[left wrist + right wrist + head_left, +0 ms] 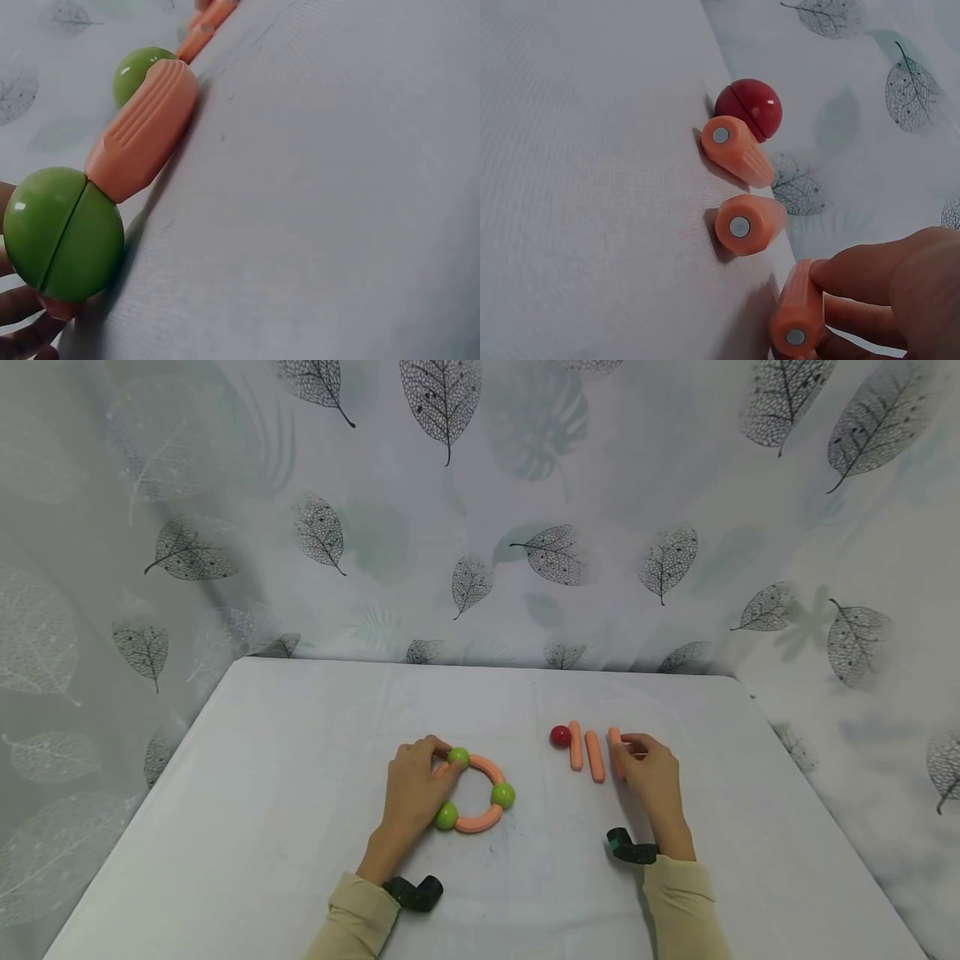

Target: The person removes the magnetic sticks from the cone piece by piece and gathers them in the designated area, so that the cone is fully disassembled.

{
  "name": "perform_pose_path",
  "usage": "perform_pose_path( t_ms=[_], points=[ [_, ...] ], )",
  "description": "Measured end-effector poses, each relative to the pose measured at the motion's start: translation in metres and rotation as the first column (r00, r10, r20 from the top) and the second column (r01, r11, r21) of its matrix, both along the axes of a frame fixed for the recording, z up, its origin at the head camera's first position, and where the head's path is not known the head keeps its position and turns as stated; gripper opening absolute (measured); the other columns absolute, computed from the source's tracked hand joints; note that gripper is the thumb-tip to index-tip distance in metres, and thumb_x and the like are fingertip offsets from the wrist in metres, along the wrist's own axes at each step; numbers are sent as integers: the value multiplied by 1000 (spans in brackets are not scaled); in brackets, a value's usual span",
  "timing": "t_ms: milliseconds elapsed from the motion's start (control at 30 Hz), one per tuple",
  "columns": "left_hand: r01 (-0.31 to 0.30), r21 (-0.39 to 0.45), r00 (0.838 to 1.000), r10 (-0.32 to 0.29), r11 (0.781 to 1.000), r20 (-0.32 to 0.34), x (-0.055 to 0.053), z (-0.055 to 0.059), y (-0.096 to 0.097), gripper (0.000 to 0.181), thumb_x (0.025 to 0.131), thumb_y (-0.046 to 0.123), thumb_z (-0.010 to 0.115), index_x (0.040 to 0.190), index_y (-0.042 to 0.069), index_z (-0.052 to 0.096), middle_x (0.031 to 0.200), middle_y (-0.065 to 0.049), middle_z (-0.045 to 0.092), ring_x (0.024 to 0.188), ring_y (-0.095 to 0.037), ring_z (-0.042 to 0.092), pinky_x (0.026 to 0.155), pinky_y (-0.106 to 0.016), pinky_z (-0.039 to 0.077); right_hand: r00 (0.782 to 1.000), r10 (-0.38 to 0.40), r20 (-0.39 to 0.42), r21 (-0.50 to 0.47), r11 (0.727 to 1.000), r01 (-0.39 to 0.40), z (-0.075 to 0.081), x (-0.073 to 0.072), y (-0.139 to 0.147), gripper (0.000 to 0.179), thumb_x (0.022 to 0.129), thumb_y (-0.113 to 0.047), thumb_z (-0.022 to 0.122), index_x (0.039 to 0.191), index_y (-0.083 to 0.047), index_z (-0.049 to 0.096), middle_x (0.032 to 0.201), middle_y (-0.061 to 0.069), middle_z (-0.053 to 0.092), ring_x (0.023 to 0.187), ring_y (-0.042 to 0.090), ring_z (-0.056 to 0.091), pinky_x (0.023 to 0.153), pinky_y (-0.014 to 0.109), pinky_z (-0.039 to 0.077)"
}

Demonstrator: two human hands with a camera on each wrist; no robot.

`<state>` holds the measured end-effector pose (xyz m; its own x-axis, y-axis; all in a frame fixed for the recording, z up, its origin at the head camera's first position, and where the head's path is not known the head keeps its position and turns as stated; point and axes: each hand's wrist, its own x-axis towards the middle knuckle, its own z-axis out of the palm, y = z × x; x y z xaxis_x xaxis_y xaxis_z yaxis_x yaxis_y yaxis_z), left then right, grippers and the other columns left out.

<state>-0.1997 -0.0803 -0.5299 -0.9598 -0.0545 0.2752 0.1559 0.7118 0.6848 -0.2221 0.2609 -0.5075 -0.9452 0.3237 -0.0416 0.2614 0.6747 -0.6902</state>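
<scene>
A ring of curved orange magnetic rods (480,823) joined by green balls (503,795) lies on the table. At its left side, my left hand (417,781) pinches it close by the far green ball (458,757), covering part of the curved rod there. A green ball (64,232) and a ribbed curved rod (146,131) show large in the left wrist view. My right hand (654,770) holds a straight orange magnetic rod (799,307) between thumb and fingers, its silvery end disc showing.
Two more straight orange rods (595,757) lie side by side, left of the right hand. Touching the farther-left one is a red ball (560,737). A white cloth covers the table (300,735), and a leaf-patterned curtain (480,510) hangs behind it.
</scene>
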Motion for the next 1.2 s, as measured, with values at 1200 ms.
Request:
perform_pose_path(
  t_ms=[1200],
  points=[
    [-106,10,993,107,994,-49,-1,-3,-3,25,93,19,73,114,8,68,111,-11,73,101,-35,63,86,-51,48,999,35,42,57,998,-37,4,2,-4,42,104,-21,54,139,2,59,124,24,66,111,36,64,79,36,55]
  ],
)
